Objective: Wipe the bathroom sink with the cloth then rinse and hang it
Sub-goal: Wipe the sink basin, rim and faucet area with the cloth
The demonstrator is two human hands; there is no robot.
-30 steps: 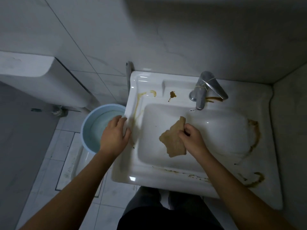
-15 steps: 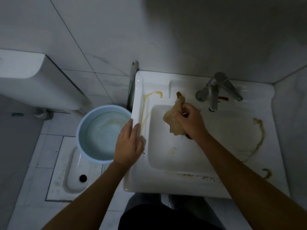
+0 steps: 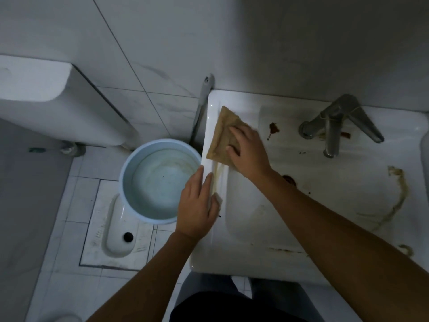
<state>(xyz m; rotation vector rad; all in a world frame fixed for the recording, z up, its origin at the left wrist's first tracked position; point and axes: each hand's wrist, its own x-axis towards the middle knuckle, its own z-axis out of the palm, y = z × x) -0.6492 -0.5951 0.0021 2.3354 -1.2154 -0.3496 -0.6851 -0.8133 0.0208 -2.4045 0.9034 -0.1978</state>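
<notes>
A white bathroom sink [image 3: 325,259] with brown stains on its rim fills the right half of the view. A tan cloth [image 3: 221,133] lies flat on the sink's back left corner. My right hand [image 3: 248,149] presses down on the cloth with spread fingers. My left hand [image 3: 197,205] rests flat on the sink's left rim, fingers straight. A metal faucet [image 3: 334,126] stands at the back of the sink, with brown spots beside it.
A light blue bucket [image 3: 160,180] holding water stands on the floor just left of the sink. A squat toilet pan [image 3: 116,233] lies partly under the bucket. A white cistern [image 3: 46,94] hangs on the left wall. A grey pipe [image 3: 202,101] runs down beside the sink.
My right hand has carried the cloth out of the basin to the back left rim and spread it flat there. My left hand has stayed on the left rim.
</notes>
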